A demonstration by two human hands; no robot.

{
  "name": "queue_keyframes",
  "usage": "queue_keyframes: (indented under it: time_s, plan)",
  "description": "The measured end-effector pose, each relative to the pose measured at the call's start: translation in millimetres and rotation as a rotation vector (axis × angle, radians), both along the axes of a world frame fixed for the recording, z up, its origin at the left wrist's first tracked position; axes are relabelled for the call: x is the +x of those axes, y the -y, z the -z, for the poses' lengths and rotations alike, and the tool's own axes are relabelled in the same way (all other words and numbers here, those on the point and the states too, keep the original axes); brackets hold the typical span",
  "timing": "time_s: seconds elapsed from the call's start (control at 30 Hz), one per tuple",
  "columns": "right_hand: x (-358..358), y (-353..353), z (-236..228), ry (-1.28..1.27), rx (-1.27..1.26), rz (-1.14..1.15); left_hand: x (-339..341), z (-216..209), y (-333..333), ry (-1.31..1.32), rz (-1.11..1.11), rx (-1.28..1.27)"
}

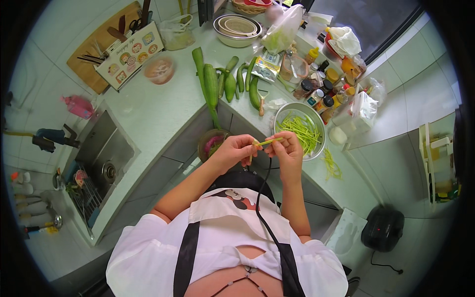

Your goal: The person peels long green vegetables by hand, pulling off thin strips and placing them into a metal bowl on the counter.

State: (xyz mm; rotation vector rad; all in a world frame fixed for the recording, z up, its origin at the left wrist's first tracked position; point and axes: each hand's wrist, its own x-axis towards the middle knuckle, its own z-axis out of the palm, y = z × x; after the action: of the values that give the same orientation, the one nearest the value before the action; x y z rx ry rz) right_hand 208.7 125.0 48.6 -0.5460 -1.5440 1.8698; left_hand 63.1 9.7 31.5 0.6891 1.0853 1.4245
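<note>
A slim green vegetable stem (267,142) spans the gap between my two hands, just off the front edge of the counter. The fingertips of my left hand (234,150) pinch its left end, and my right hand (289,152) grips the other end between thumb and fingers. Just beyond my right hand stands a metal bowl (317,117) of cut green stems (299,129). Thin green strips (332,166) lie on the counter to its right. A bin (203,144) with green and purplish scraps is partly hidden behind my left hand.
Long green gourds (211,86) and several smaller green vegetables lie on the counter (148,106), beside a peeler (261,103). Seasoning jars (316,96) crowd the back right. A sink (106,158) is at left; a black cable (259,203) hangs before my apron.
</note>
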Motion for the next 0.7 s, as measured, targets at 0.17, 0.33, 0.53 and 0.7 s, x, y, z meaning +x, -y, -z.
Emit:
queue_keyframes:
  time_s: [0.17,0.33,0.53,0.7]
  plan:
    - [-14.9,7.1,0.2,0.039,0.063,-0.023,-14.0,-3.1,11.0,-0.022,-0.006,-0.001]
    - [-23.2,17.1,-3.3,0.009,0.052,-0.027,-23.8,-0.2,14.8,-0.005,0.012,0.013]
    - [-22.2,13.6,-2.6,0.116,0.12,-0.021,-27.6,-3.2,15.8,-0.132,-0.019,0.009]
    - [-23.4,15.0,2.9,0.067,-0.047,-0.035,-33.6,-4.1,16.2,0.068,0.029,0.053]
